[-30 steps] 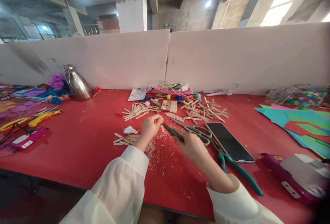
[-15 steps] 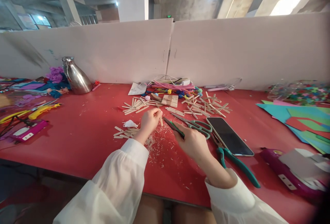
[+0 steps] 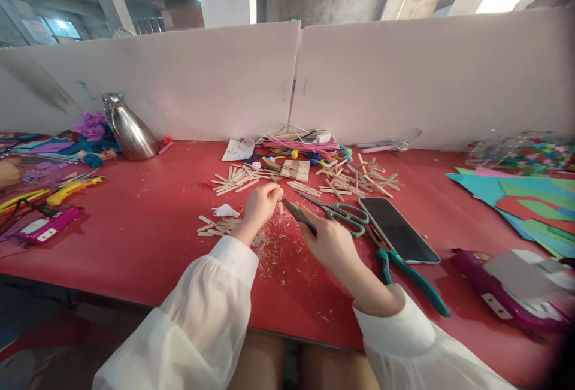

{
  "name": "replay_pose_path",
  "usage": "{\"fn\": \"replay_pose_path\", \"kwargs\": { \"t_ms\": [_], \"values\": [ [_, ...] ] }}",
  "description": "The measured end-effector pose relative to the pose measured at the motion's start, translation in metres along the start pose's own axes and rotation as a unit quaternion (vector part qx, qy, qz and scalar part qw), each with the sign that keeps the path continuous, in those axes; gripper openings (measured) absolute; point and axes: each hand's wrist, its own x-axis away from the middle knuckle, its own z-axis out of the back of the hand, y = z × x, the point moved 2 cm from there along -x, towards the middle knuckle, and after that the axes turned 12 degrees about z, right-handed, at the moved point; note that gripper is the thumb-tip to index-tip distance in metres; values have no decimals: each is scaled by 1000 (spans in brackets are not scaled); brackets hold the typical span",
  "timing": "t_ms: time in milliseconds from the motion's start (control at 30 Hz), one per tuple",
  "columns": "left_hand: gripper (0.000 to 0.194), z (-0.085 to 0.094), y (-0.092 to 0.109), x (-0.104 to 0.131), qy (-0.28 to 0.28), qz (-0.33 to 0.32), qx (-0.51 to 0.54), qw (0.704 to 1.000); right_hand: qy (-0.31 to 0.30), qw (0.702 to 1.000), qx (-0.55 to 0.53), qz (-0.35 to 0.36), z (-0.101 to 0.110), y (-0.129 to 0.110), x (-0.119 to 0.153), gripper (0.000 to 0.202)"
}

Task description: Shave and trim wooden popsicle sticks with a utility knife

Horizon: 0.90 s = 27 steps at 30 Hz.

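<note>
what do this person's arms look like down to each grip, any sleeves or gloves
The left sleeve is loose, white and plain, gathered into a broad cuff; the right sleeve matches, ending in a looser cuff. The left grip and right grip are bare hands, ungloved.

We are observing a red table [image 3: 148,222], tan sticks [image 3: 304,189], a green-and-black knife handle [image 3: 308,220], teal-handled pliers [image 3: 417,278] and white sleeves [image 3: 211,309].
</note>
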Motion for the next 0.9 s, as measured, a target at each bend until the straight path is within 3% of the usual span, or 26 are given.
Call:
{"fn": "replay_pose_path", "kwargs": {
  "t_ms": [167,367,600,900],
  "values": [
    [25,0,-2,-1,10,3,5,1000,-14,996,-92,-6,-4,2,-3,30],
    [22,2,-3,-4,25,6,9,1000,-38,982,-184,-12,-4,5,-5,36],
    [24,1,-3,-3,18,9,13,1000,16,995,-89,-39,5,5,-2,38],
    [23,1,-2,-2,22,10,12,1000,19,999,14,-22,3,2,0,38]
  ]
}}
